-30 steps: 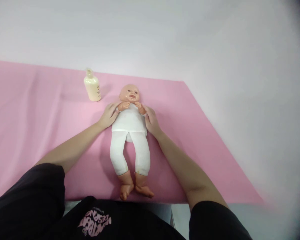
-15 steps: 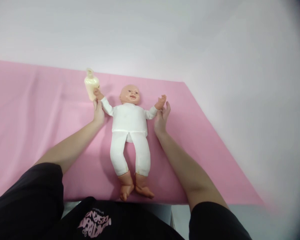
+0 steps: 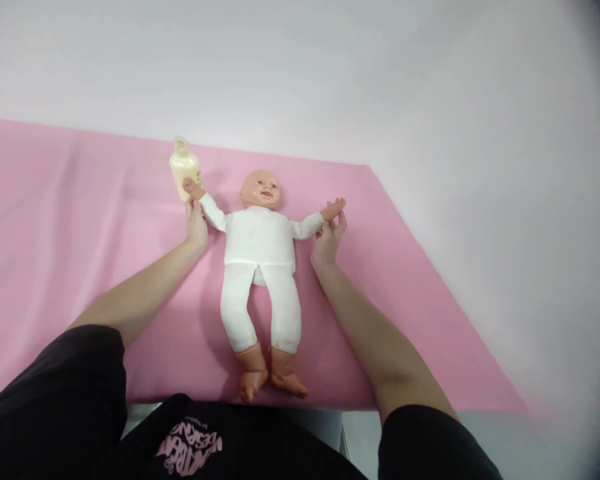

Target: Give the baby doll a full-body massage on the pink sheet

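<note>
A baby doll [image 3: 259,240] in a white top and trousers lies on its back on a pink sheet [image 3: 155,320], head away from me and bare feet toward me. Its arms are spread out to both sides. My left hand [image 3: 197,228] is closed at the doll's forearm on the left, just below the doll's small hand. On the other side my right hand [image 3: 327,243] is closed around the doll's wrist, with the fingers partly hidden behind it. Behind the doll's left-side hand stands a pump bottle [image 3: 184,165] of pale yellow liquid.
The pink sheet covers a table whose right edge slants toward me. A white surface [image 3: 470,167] lies beyond the sheet at the back and right. My black shirt [image 3: 260,440] is at the table's front edge.
The doll's right-side arm has swung outward and slightly down, stretched straighter, with my right hand moving along. The left-side doll hand has shifted slightly left with my left hand.
</note>
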`<state>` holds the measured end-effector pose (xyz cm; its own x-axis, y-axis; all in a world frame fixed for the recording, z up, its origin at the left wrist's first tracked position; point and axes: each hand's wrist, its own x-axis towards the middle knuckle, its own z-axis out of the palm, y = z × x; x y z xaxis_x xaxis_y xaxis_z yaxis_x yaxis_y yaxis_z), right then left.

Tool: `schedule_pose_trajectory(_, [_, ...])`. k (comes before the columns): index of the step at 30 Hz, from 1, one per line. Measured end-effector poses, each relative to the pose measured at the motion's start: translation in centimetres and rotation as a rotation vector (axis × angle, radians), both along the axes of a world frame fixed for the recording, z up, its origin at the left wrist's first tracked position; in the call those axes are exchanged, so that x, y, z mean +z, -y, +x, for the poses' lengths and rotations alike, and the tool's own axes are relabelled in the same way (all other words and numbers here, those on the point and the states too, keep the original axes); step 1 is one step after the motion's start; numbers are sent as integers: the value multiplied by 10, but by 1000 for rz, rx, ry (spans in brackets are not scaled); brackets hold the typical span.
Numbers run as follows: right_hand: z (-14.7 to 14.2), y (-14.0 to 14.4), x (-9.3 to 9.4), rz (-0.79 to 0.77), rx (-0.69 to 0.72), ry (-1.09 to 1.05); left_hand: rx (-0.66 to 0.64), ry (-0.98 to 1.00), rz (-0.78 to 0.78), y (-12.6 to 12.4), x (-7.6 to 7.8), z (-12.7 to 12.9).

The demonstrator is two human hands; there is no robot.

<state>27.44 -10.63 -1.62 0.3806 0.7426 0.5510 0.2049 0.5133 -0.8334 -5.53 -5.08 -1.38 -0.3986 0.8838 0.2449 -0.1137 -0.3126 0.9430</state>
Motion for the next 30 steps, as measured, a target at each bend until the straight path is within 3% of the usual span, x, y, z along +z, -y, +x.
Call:
schedule_pose_trajectory(5, [-21,19,19,61,74,245,-166,-294,223,21,14,11])
schedule_pose_trajectory(10, [-30,26,24,63,211,609,-374,-757,341,36,24,22])
schedule_pose_trajectory(14, [-29,24,20,51,194,629,-366,-871,375,39,26,23])
schedule_pose_trajectory(18, [-26,21,14,4,134,424,-278,-683,330,37,22,20])
schedule_pose_trajectory(22, [-20,17,12,20,72,222,-201,-311,248,26,16,15])
schedule_pose_trajectory(25, [-14,10,11,10,33,76,-82,-16,100,12,8,10])
schedule_pose_trajectory(28, [-6,1,6,-114,-42,-197,32,248,-37,-2,0,4])
schedule_pose_trajectory(30, [0,-5,1,-198,-96,-370,22,361,-53,-8,-6,1])
